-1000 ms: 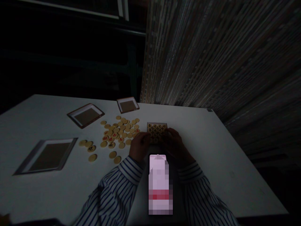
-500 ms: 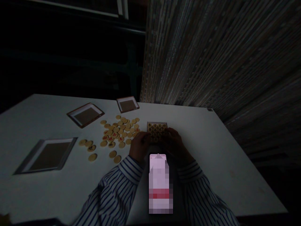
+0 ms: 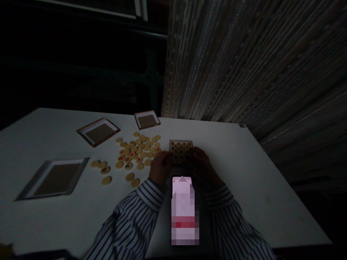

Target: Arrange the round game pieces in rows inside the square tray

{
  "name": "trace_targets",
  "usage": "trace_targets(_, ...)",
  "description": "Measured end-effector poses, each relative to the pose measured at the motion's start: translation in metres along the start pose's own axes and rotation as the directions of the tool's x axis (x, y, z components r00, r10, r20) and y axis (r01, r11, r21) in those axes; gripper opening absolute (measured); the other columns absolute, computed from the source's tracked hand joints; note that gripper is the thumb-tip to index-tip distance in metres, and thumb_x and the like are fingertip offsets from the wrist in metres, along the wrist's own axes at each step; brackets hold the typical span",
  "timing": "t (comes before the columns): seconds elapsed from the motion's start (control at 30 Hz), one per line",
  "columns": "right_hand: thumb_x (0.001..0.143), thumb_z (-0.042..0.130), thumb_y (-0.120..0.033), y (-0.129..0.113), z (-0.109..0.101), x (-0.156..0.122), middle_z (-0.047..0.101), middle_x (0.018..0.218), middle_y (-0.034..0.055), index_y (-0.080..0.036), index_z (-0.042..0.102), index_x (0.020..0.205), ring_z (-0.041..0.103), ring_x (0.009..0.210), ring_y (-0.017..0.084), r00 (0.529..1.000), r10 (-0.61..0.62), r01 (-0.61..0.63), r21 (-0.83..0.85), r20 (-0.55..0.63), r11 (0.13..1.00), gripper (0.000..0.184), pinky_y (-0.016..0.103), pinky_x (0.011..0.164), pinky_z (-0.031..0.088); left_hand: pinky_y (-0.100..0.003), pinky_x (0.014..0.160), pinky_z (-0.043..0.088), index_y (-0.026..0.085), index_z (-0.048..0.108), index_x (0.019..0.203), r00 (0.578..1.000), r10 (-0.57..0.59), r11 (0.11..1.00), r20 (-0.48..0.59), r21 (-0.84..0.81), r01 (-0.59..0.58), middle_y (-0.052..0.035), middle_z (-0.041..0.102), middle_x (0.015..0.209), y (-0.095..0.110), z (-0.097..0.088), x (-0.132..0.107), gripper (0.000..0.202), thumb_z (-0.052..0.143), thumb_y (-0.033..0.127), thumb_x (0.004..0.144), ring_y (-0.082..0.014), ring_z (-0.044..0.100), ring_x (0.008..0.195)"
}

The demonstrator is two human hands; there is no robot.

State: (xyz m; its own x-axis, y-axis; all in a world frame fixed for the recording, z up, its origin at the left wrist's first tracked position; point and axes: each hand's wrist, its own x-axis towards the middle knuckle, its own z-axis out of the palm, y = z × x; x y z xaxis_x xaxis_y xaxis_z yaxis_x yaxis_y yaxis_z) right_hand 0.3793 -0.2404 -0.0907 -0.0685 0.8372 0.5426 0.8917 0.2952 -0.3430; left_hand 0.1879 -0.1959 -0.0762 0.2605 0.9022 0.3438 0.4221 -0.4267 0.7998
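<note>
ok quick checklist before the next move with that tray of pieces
1. left hand at the tray of round game pieces: ok
2. right hand at the tray's other side: ok
3. pieces in the tray lie in rows: ok
4. firm grip on the tray: cannot tell, too dark
5. loose pieces apart from the tray: cannot tell, left hand hides the gap
6. space before the hands free: not ok, blurred object there

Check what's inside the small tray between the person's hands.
Round game pieces with dark marks sit packed in rows in the tray. The left hand and right hand cover its near part, so what lies there cannot be seen.
</note>
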Motion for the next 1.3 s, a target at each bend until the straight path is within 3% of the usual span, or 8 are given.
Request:
trace_targets(0.5, 0.08, 0.056, -0.033, 0.0, -0.002, 0.004, 0.06, 0.106, 0.0114, -0.019, 0.067, 0.091, 0.052, 0.105, 0.024, 0.998, -0.059, 0.059, 0.02, 0.01, 0.998, 0.02, 0.041, 0.089, 0.045, -0.032, 0.077, 0.048, 0.018, 0.063, 0.087, 1.0, 0.008, 1.0, -0.006, 0.022, -0.008, -0.0048, 0.065, 0.088, 0.0, -0.001, 0.0, 0.016, 0.049, 0.021, 0.079, -0.0176, 0.06, 0.085)
trace_targets(1.3, 0.076, 0.06, -0.031, 0.011, -0.009, -0.004, 0.057, 0.112, 0.0114, -0.02, 0.064, 0.095, 0.051, 0.107, 0.025, 0.999, 0.011, -0.013, -0.05, -0.034, 0.999, 0.022, 0.043, 0.089, 0.044, -0.03, 0.074, 0.049, 0.018, 0.063, 0.087, 0.999, 0.027, 0.999, -0.022, 0.026, -0.026, -0.0048, 0.065, 0.086, 0.0, -0.001, 0.0, 0.015, 0.05, 0.019, 0.078, -0.0166, 0.06, 0.083)
